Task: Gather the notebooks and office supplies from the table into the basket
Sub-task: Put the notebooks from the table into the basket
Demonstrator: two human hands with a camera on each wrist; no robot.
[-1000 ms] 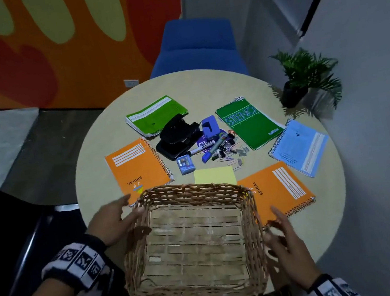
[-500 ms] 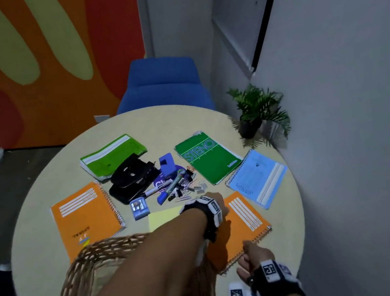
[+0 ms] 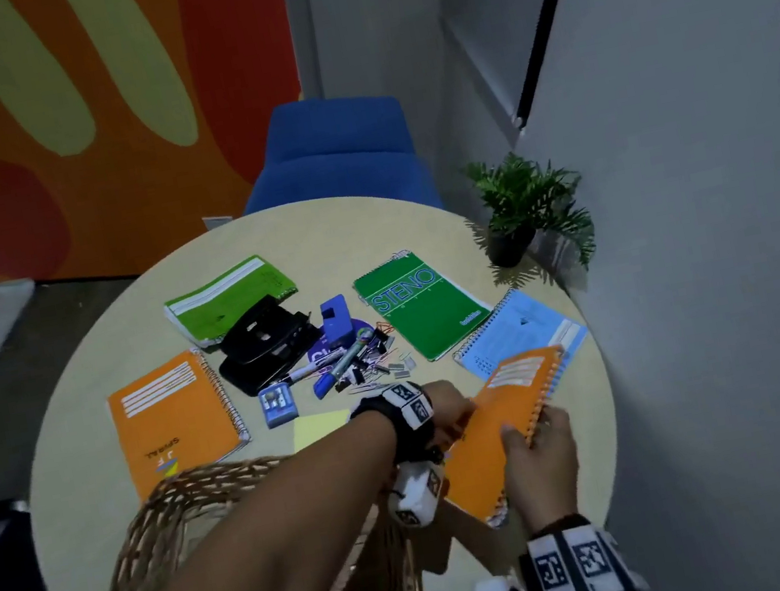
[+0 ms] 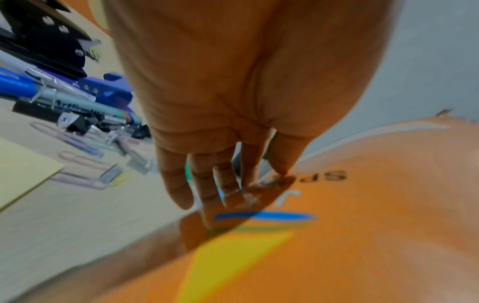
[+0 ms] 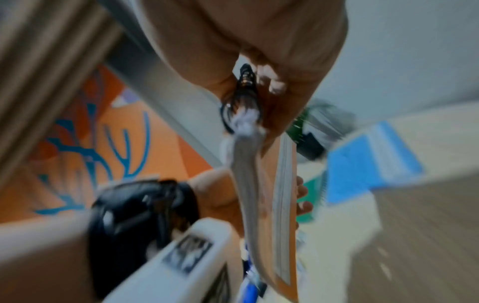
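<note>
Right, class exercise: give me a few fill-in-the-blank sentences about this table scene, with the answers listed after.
1. Both hands hold a spiral notebook coloured ____.
2. The word printed on the green notebook is ____.
3. The potted plant stands by the table's ____ edge.
4. The chair behind the table is ____.

Answers: orange; STENO; right; blue

Round table (image 3: 101,502), scattered notebooks, supplies

Bare forearms, no sleeves. Each wrist carried black strap band (image 3: 410,409) with white square fiducial markers, plus white boxy camera housing (image 3: 415,496) bearing same black-and-white tags; right band (image 3: 573,565) likewise.
</note>
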